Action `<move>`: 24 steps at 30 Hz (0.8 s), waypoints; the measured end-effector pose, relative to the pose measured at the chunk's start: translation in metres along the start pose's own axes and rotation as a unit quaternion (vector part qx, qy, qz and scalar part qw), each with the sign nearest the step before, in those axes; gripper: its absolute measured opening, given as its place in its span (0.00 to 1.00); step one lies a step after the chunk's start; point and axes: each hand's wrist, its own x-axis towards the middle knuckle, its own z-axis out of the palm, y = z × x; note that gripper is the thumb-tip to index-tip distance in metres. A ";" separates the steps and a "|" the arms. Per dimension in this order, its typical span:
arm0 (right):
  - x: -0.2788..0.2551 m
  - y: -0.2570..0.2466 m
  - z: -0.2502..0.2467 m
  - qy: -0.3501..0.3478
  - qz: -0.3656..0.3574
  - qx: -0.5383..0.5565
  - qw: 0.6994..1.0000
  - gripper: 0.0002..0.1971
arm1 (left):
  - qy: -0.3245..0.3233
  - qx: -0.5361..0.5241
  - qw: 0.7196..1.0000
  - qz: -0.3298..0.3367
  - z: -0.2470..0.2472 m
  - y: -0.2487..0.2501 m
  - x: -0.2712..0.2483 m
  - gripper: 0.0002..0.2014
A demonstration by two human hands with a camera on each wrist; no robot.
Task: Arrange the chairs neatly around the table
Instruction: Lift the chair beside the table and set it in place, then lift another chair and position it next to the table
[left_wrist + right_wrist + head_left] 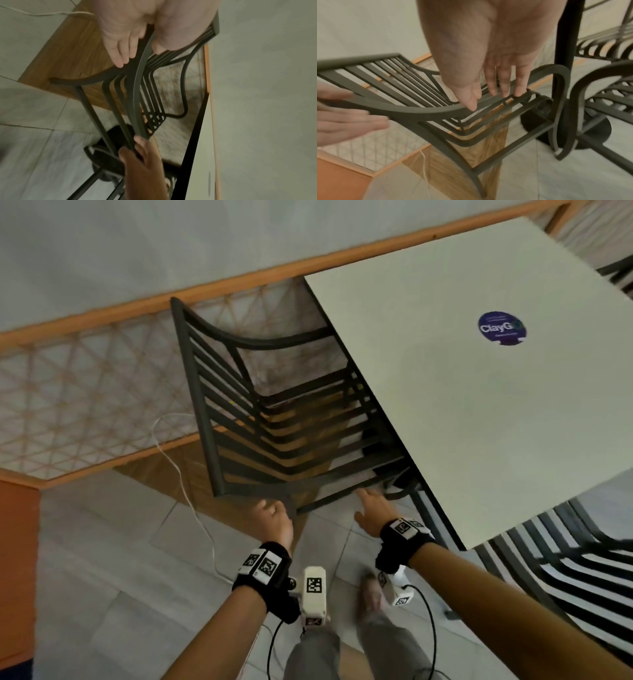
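Note:
A dark metal slatted chair (260,412) stands at the left side of the white square table (479,412), its seat partly under the top. Both my hands are at its near armrest (423,111). My left hand (270,508) lies with straight fingers (120,54) on one side of the rail and the thumb on the other. My right hand (368,498) rests its straight fingertips (505,92) on the rail's front end. A second slatted chair (565,570) is tucked in at the table's near side. Part of a third chair (616,275) shows at the far right.
A wooden lattice railing (85,371) runs close behind the chair. A white cable (185,484) trails over the tiled floor left of it. An orange panel (17,559) stands at the left edge. The table's black pedestal base (570,128) sits under the top.

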 end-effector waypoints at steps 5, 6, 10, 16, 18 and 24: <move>-0.081 0.019 0.016 -0.056 0.008 0.050 0.997 0.22 | -0.126 0.071 0.989 -0.011 0.010 -0.037 -0.048 0.24; -0.097 0.026 0.016 -0.070 0.008 0.051 0.996 0.21 | -0.146 0.075 0.986 -0.024 0.012 -0.044 -0.056 0.23; -0.166 0.067 -0.005 -0.120 0.017 0.063 0.991 0.20 | -0.234 0.087 0.964 -0.085 0.028 -0.069 -0.103 0.05; -0.300 0.172 -0.067 -0.043 0.023 0.123 0.991 0.15 | -0.313 0.073 0.934 -0.155 0.080 -0.102 -0.181 0.11; -0.351 0.220 -0.089 -0.001 0.022 0.144 0.989 0.14 | -0.329 0.054 0.924 -0.186 0.112 -0.111 -0.220 0.13; -0.464 0.357 -0.153 0.123 0.024 0.142 0.982 0.09 | -0.429 0.086 0.896 -0.071 0.225 -0.114 -0.360 0.09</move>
